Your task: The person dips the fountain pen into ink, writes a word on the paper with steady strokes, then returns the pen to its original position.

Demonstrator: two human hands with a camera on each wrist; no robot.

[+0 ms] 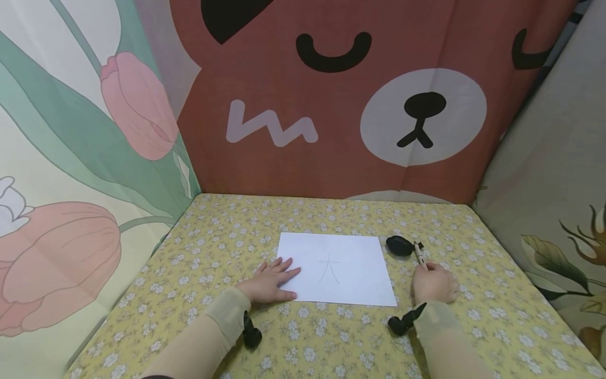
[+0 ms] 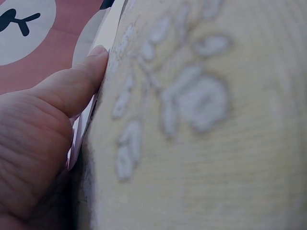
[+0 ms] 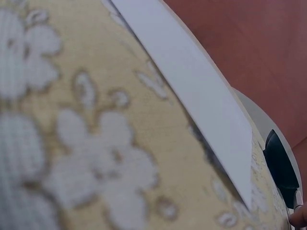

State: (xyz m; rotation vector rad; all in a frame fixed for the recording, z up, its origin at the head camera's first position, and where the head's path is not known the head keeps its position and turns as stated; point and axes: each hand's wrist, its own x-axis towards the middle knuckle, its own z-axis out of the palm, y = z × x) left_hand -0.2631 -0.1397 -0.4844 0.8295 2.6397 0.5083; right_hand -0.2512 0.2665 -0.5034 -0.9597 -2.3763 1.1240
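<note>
A white sheet of paper (image 1: 357,284) lies on the table, bearing a thin grey hand-drawn character, 大 (image 1: 329,268). My left hand (image 1: 269,282) rests with fingers spread over the sheet's left edge; in the left wrist view its thumb (image 2: 79,84) lies along the paper's edge. To the right of the sheet, my right hand (image 1: 434,284) holds a pale pen (image 1: 420,255) with a dark end pointing away from me. Just beyond that hand sits a black oval object (image 1: 400,246), close to the pen's far end. Only a sliver of the right hand (image 3: 298,216) shows in the right wrist view.
A yellow floral cloth (image 1: 307,342) covers the table. Behind it hangs a brown bear-print curtain (image 1: 331,168), with a tulip-print curtain (image 1: 61,158) on the left and a grey floral one (image 1: 558,173) on the right. Both wrists wear small black cameras.
</note>
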